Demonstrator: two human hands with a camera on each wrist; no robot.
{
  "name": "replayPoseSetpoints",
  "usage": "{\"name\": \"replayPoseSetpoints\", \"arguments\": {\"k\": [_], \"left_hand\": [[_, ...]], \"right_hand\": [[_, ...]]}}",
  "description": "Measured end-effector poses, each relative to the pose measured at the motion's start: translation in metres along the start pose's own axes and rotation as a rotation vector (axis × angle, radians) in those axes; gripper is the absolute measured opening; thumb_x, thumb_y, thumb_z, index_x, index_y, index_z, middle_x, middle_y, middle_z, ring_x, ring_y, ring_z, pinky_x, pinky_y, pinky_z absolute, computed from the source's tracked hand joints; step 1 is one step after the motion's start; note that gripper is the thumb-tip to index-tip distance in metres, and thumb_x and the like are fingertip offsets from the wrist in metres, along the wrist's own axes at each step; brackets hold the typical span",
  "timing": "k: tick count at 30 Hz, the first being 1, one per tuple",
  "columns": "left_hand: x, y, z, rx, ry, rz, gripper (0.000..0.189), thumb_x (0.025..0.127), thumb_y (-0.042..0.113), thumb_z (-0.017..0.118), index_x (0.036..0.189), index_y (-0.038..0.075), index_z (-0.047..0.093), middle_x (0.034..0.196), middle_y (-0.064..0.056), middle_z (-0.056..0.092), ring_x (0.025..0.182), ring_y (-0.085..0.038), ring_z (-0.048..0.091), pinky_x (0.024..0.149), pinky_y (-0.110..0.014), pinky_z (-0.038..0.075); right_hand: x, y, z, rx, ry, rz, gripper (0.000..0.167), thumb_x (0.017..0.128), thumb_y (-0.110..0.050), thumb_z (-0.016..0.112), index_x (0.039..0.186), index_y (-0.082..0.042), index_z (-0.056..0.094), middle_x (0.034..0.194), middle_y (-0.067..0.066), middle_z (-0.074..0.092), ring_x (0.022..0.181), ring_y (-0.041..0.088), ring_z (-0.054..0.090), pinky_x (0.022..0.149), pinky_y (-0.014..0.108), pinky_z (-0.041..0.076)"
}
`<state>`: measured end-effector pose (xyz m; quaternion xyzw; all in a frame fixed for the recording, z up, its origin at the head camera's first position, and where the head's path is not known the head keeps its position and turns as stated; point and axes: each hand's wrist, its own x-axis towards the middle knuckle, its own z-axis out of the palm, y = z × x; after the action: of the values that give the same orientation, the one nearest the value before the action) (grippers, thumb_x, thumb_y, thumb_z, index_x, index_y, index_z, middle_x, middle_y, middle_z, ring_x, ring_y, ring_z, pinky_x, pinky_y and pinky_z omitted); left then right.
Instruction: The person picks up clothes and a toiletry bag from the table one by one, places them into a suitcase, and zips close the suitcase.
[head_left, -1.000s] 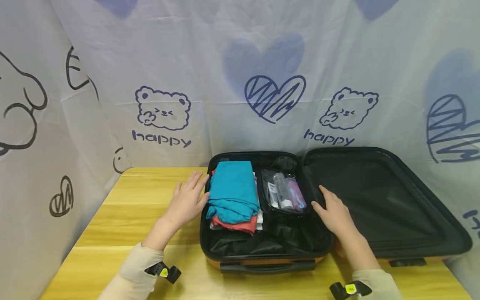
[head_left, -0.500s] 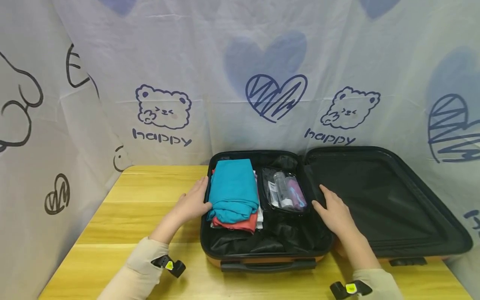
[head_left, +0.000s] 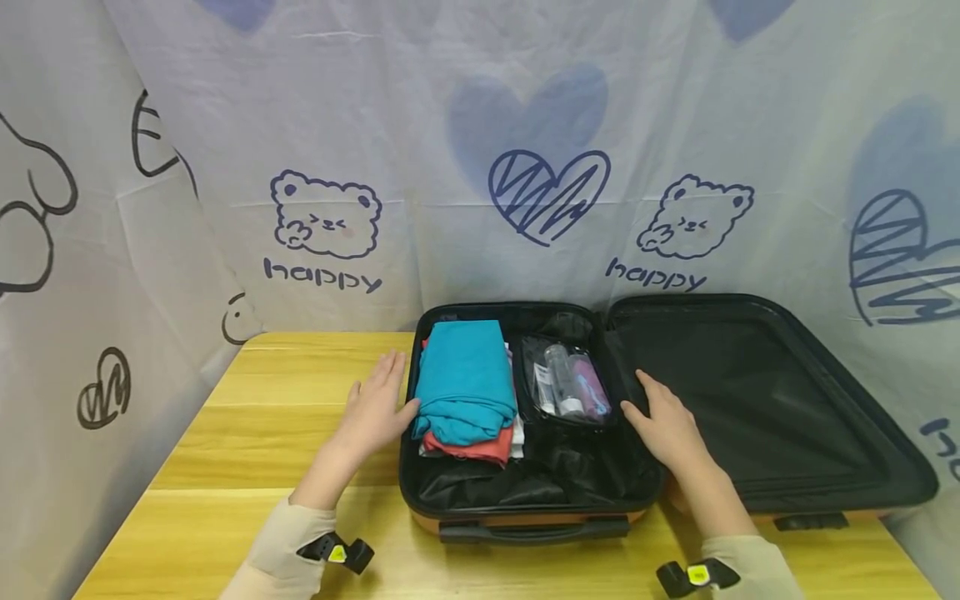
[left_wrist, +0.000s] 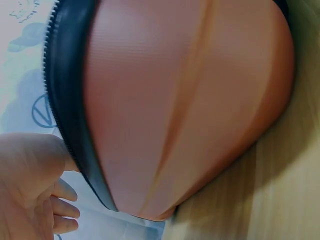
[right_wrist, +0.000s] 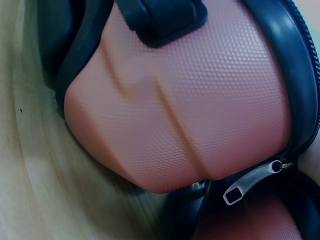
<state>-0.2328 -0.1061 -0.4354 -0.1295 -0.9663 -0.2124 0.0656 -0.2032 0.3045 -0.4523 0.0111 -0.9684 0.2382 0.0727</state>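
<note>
An orange suitcase (head_left: 536, 500) with a black lining lies unfolded on the wooden table, its lid (head_left: 765, 400) laid flat to the right. Inside, a folded teal garment (head_left: 467, 371) tops a stack with a red garment (head_left: 480, 451) under it. To its right is a clear pouch (head_left: 568, 385) of small bottles and a purple item. My left hand (head_left: 377, 408) is at the suitcase's left rim, fingers extended and thumb at the edge. Along the hinge side, my right hand (head_left: 667, 425) rests with fingers straight. The left wrist view shows the orange side wall (left_wrist: 190, 100) and zipper edge.
The yellow wooden table (head_left: 247, 425) extends left of the suitcase. Behind stands a white curtain (head_left: 435, 233) printed with hearts and bears. A black handle (head_left: 534, 531) faces the front. A metal zipper pull (right_wrist: 252, 184) hangs in the right wrist view.
My left hand moved in to the suitcase's left rim, then drew slightly back to the left. My right hand and the packed things stay about where they were.
</note>
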Motion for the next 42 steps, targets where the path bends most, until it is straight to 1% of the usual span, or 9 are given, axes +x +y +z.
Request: {"name": "replayPoseSetpoints", "arguments": {"k": [8, 15, 22, 28, 31, 35, 38, 40, 42], "left_hand": [[-0.004, 0.001, -0.007, -0.03, 0.009, 0.027, 0.081, 0.097, 0.046, 0.053, 0.155, 0.002, 0.018, 0.162, -0.02, 0.015, 0.151, -0.037, 0.013, 0.116, -0.067, 0.013], [-0.007, -0.003, -0.002, 0.088, -0.036, 0.073, 0.092, 0.094, 0.061, 0.047, 0.156, 0.003, 0.012, 0.164, -0.017, 0.008, 0.153, -0.035, 0.007, 0.118, -0.063, 0.011], [-0.01, -0.004, 0.001, 0.151, -0.096, 0.119, 0.082, 0.098, 0.059, 0.039, 0.155, 0.004, 0.018, 0.164, -0.016, 0.012, 0.152, -0.034, 0.009, 0.119, -0.061, 0.012], [-0.01, -0.003, 0.003, 0.105, -0.121, 0.125, 0.082, 0.099, 0.059, 0.037, 0.156, 0.005, 0.015, 0.164, -0.016, 0.013, 0.152, -0.034, 0.011, 0.119, -0.061, 0.014], [-0.008, -0.002, 0.004, 0.094, -0.128, 0.121, 0.082, 0.099, 0.061, 0.035, 0.156, 0.006, 0.014, 0.164, -0.014, 0.011, 0.153, -0.033, 0.01, 0.12, -0.06, 0.013], [-0.008, -0.002, 0.004, 0.094, -0.14, 0.116, 0.084, 0.098, 0.062, 0.035, 0.156, 0.005, 0.013, 0.164, -0.014, 0.009, 0.153, -0.033, 0.01, 0.12, -0.06, 0.013], [-0.009, -0.003, 0.004, 0.091, -0.143, 0.109, 0.085, 0.098, 0.062, 0.035, 0.156, 0.005, 0.012, 0.164, -0.014, 0.008, 0.153, -0.033, 0.009, 0.12, -0.06, 0.012], [-0.009, -0.004, 0.004, 0.089, -0.143, 0.107, 0.085, 0.098, 0.062, 0.035, 0.156, 0.005, 0.012, 0.164, -0.014, 0.008, 0.152, -0.034, 0.009, 0.12, -0.06, 0.012], [-0.009, -0.004, 0.004, 0.083, -0.143, 0.108, 0.085, 0.098, 0.061, 0.035, 0.156, 0.005, 0.011, 0.164, -0.014, 0.008, 0.153, -0.033, 0.009, 0.12, -0.06, 0.012]], "right_hand": [[0.0, 0.0, -0.001, -0.005, 0.003, 0.007, 0.065, 0.1, -0.031, 0.048, 0.152, 0.001, 0.025, 0.149, 0.034, 0.033, 0.135, 0.054, 0.033, 0.106, 0.07, 0.028], [-0.001, -0.001, 0.0, -0.009, 0.0, 0.009, 0.065, 0.101, -0.033, 0.047, 0.151, 0.002, 0.026, 0.149, 0.034, 0.033, 0.136, 0.052, 0.034, 0.108, 0.068, 0.027], [-0.005, -0.001, 0.0, -0.059, 0.012, -0.028, 0.065, 0.1, -0.033, 0.048, 0.151, 0.002, 0.028, 0.149, 0.032, 0.036, 0.135, 0.05, 0.036, 0.108, 0.067, 0.029], [-0.023, -0.001, -0.009, -0.113, -0.003, -0.077, 0.068, 0.098, -0.033, 0.054, 0.151, 0.0, 0.028, 0.15, 0.03, 0.036, 0.135, 0.05, 0.037, 0.105, 0.068, 0.032], [-0.034, -0.002, -0.017, -0.109, -0.033, -0.082, 0.071, 0.098, -0.041, 0.053, 0.151, -0.001, 0.029, 0.151, 0.03, 0.035, 0.135, 0.051, 0.036, 0.103, 0.07, 0.032], [-0.046, -0.004, -0.033, -0.078, -0.109, -0.045, 0.076, 0.099, -0.053, 0.045, 0.152, -0.001, 0.027, 0.152, 0.031, 0.032, 0.135, 0.053, 0.033, 0.1, 0.074, 0.03], [-0.053, 0.0, -0.046, -0.047, -0.134, -0.005, 0.079, 0.099, -0.055, 0.042, 0.152, 0.0, 0.024, 0.152, 0.034, 0.029, 0.135, 0.056, 0.03, 0.101, 0.074, 0.028], [-0.058, 0.005, -0.056, -0.026, -0.11, 0.03, 0.08, 0.1, -0.055, 0.041, 0.154, 0.001, 0.019, 0.152, 0.036, 0.025, 0.135, 0.058, 0.026, 0.101, 0.075, 0.025], [-0.063, 0.011, -0.062, -0.016, -0.029, 0.069, 0.08, 0.1, -0.053, 0.04, 0.154, 0.001, 0.015, 0.152, 0.038, 0.022, 0.135, 0.06, 0.023, 0.101, 0.076, 0.023]]}}
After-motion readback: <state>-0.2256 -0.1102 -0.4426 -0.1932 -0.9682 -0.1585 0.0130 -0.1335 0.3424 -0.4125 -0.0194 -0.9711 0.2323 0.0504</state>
